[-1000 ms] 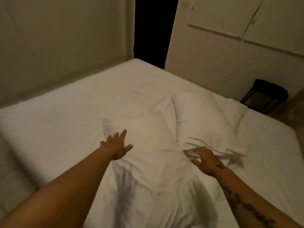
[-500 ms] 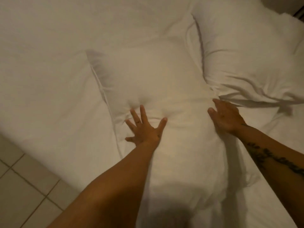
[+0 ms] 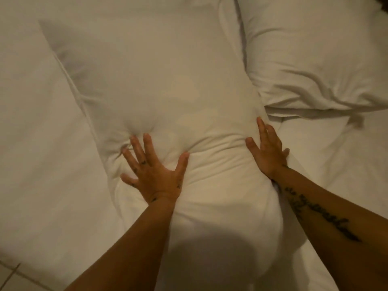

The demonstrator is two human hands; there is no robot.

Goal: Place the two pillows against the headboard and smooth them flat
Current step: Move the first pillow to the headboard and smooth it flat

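The left hand [image 3: 154,175] presses flat and spread, gripping nothing, on the soft, light near pillow [image 3: 159,97] lying on the bed [image 3: 42,164], the open right hand [image 3: 267,152] against its edge; best grasped by its corners.

We see a bed [image 3: 42,154] covered in a plain white sheet, creased toward the right side. Two white pillows lie directly on it: the near pillow [image 3: 159,85] runs lengthwise down the middle, dented and wrinkled, and the far pillow [image 3: 315,51] sits at the upper right, its edge touching the first. A strip of tiled floor [image 3: 12,278] shows at the lower left corner.
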